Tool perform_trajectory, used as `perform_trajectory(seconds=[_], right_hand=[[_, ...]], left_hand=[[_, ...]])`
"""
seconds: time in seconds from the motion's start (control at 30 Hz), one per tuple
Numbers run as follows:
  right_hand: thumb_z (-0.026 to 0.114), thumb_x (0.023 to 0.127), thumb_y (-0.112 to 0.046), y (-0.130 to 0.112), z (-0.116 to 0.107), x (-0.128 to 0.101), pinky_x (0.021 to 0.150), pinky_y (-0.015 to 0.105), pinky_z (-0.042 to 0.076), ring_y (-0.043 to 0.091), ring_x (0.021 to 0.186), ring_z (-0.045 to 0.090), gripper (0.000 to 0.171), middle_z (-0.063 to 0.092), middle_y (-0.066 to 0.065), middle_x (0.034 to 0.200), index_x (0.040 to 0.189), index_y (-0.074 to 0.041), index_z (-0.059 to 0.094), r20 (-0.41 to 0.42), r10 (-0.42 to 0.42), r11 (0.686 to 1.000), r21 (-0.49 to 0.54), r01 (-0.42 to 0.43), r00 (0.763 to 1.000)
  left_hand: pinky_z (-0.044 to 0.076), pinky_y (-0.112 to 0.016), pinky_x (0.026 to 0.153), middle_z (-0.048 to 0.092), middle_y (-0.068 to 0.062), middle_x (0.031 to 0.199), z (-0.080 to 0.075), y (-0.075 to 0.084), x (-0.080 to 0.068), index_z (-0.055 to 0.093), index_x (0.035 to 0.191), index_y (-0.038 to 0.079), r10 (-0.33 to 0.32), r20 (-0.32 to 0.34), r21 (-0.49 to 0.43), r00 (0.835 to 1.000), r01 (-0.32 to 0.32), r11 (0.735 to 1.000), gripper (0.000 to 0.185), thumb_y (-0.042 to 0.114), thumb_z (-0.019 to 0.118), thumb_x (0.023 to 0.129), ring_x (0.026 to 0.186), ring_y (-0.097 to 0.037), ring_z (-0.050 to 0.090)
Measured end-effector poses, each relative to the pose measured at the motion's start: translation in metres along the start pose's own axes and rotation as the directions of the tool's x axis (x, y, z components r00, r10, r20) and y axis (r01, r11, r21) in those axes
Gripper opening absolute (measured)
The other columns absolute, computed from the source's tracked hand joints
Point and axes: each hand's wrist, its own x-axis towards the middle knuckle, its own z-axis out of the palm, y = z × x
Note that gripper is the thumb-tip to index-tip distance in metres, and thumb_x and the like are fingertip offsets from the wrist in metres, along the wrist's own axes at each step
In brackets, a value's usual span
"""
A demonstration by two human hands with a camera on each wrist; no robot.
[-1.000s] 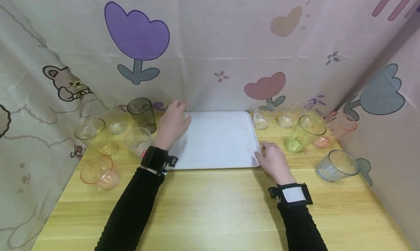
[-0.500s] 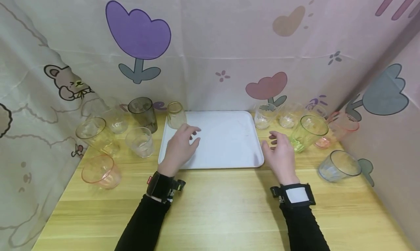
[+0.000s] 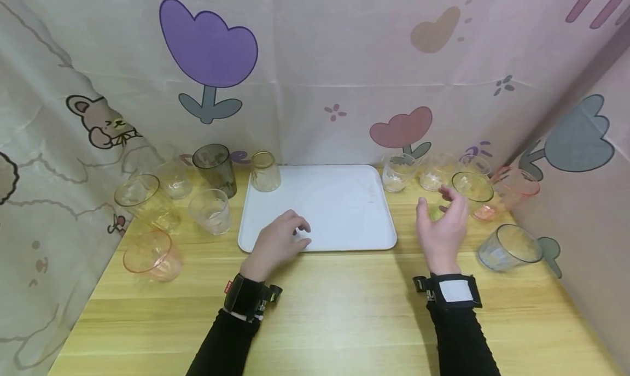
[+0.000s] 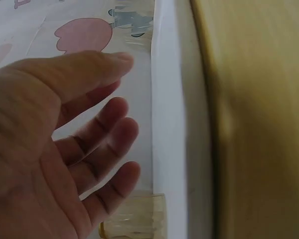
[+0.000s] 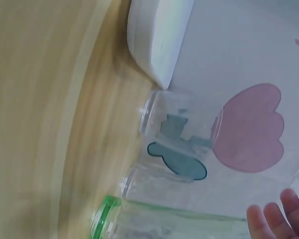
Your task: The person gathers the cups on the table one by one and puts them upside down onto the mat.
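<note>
**Reaching among crowded tumblers: where a knock could come from**

Reaching toward the green tumbler (image 3: 460,198), our right hand (image 3: 441,228) hovers with its grip wide, fingers spread and holding nothing. The tumbler stands just beyond the fingertips, partly hidden behind the hand in the head view; the right wrist view shows its green rim (image 5: 102,219) low in the picture with only the fingertips (image 5: 284,214) entering at the edge. We cannot tell whether any finger touches the glass yet.

Our left hand (image 3: 278,244) lies on the near edge of the white tray (image 3: 344,201), its grip loose and empty, fingers relaxed over the tray's surface in the left wrist view. One yellowish tumbler (image 3: 264,171) stands on the tray's far corner, well beyond that hand.

The risk, as we judge it, lies in the crowding about the right grip. A pink tumbler (image 3: 507,198) sits close beside the green one, clear tumblers (image 3: 397,174) stand beyond the fingers, and a bluish tumbler (image 3: 509,247) lies tilted on the bench (image 3: 334,310) to the outer side of the wrist. A wide grip closing carelessly could clip a neighbour and topple it; the glasses look light and smooth, so a shallow hold could let the green one slip. A push from the left hand could also slide the tray and upset the tumbler on it.
</note>
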Motion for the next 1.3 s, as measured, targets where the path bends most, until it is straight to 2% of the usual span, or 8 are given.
perform_trajectory(seconds=[0.17,0.4,0.57,0.83,1.07,1.17,1.3], right_hand=[[0.075,0.092,-0.012,0.007,-0.007,0.007,0.095,0.034,0.041,0.035,0.124,0.05,0.051,0.055,0.025,0.134,0.135,0.005,0.053,-0.073,-0.022,0.999,-0.031,0.02,0.997],[0.076,0.091,-0.02,0.021,-0.012,0.016,0.116,0.039,0.028,0.032,0.134,0.041,0.059,0.05,0.026,0.141,0.139,0.003,0.051,-0.137,-0.051,0.998,-0.05,0.044,0.989],[0.079,0.089,-0.022,0.027,-0.014,0.023,0.118,0.037,0.026,0.027,0.138,0.036,0.062,0.047,0.019,0.145,0.141,-0.002,0.05,-0.155,-0.044,0.997,-0.071,0.033,0.987],[0.081,0.088,-0.017,0.036,-0.019,0.028,0.122,0.033,0.023,0.02,0.147,0.028,0.075,0.036,0.015,0.156,0.151,-0.007,0.042,-0.128,0.049,0.994,-0.087,-0.06,0.991],[0.078,0.09,-0.022,0.045,-0.022,0.029,0.124,0.028,0.017,0.016,0.152,0.019,0.083,0.025,0.013,0.164,0.158,-0.008,0.032,-0.092,0.136,0.986,-0.084,-0.144,0.986],[0.078,0.09,-0.023,0.046,-0.021,0.029,0.123,0.026,0.016,0.015,0.152,0.019,0.088,0.023,0.012,0.165,0.159,-0.008,0.028,-0.075,0.196,0.977,-0.069,-0.201,0.978],[0.08,0.088,-0.026,0.045,-0.021,0.029,0.123,0.025,0.014,0.015,0.152,0.02,0.095,0.022,0.007,0.166,0.162,-0.01,0.022,-0.052,0.293,0.955,-0.031,-0.295,0.955]], left_hand=[[0.056,-0.034,0.082,0.064,0.004,0.106,0.005,-0.003,-0.001,0.077,0.107,0.017,0.014,0.028,0.015,1.0,-0.014,1.0,0.018,0.019,0.081,0.09,0.097,-0.016,0.062],[0.056,-0.034,0.077,0.065,0.004,0.098,0.007,-0.006,-0.002,0.079,0.103,0.017,0.033,0.054,0.052,0.998,-0.036,0.998,0.012,0.013,0.075,0.093,0.092,-0.016,0.063],[0.055,-0.032,0.075,0.064,0.007,0.093,0.009,-0.008,-0.003,0.079,0.1,0.019,0.019,0.063,0.048,0.998,-0.022,0.999,0.01,0.012,0.073,0.095,0.088,-0.013,0.063],[0.053,-0.033,0.07,0.062,0.009,0.089,0.009,-0.008,-0.004,0.079,0.096,0.02,0.009,0.082,0.035,0.997,-0.012,0.999,0.013,0.01,0.073,0.093,0.083,-0.012,0.06],[0.052,-0.034,0.07,0.062,0.01,0.089,0.006,-0.009,-0.004,0.078,0.093,0.021,0.001,0.122,0.021,0.992,-0.004,1.0,0.017,0.007,0.07,0.088,0.083,-0.011,0.059],[0.051,-0.035,0.07,0.062,0.011,0.089,0.005,-0.01,-0.005,0.077,0.093,0.022,-0.002,0.144,0.024,0.99,-0.002,1.0,0.017,0.007,0.071,0.086,0.083,-0.011,0.059],[0.05,-0.035,0.07,0.062,0.011,0.089,0.005,-0.01,-0.004,0.077,0.093,0.022,-0.005,0.159,0.029,0.987,0.001,1.0,0.019,0.007,0.071,0.085,0.084,-0.011,0.058]])
